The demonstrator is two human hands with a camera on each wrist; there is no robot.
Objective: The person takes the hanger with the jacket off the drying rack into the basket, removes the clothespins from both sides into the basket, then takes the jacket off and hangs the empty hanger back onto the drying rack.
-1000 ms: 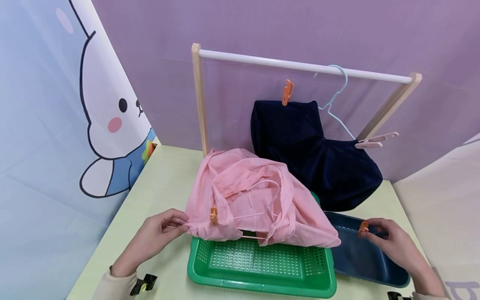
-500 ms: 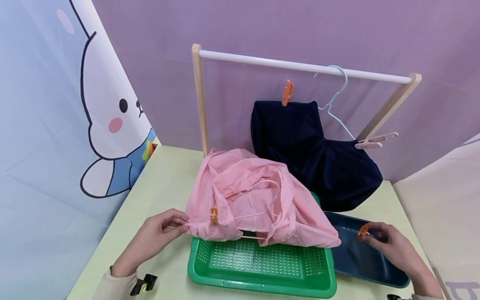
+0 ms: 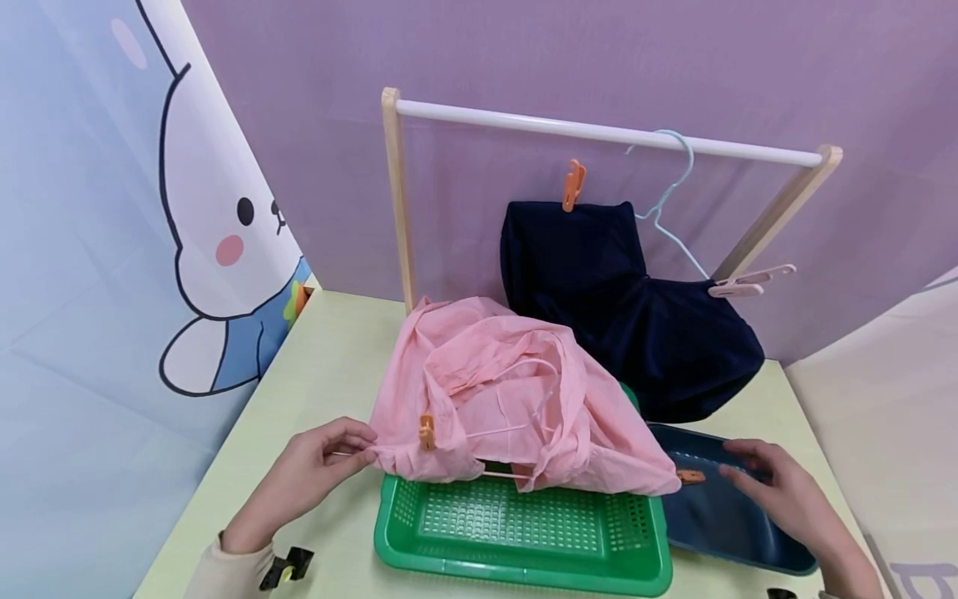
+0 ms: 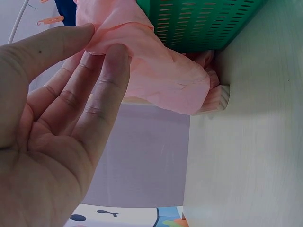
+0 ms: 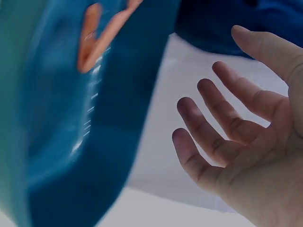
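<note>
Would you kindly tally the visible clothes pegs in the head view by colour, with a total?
Orange pegs: 3
Pink peg: 1
Total: 4

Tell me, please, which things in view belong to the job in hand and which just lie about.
Likely the job: pink cloth garment, orange plastic peg by its right corner, thin pink hanger, green plastic basket.
Probably aside, hanging: navy cloth garment, pale blue hanger.

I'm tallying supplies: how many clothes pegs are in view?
4: an orange peg on the dark garment, a pale peg at its right, a second orange peg on the pink garment, a third orange peg at its right end. Fabric may hide others.
</note>
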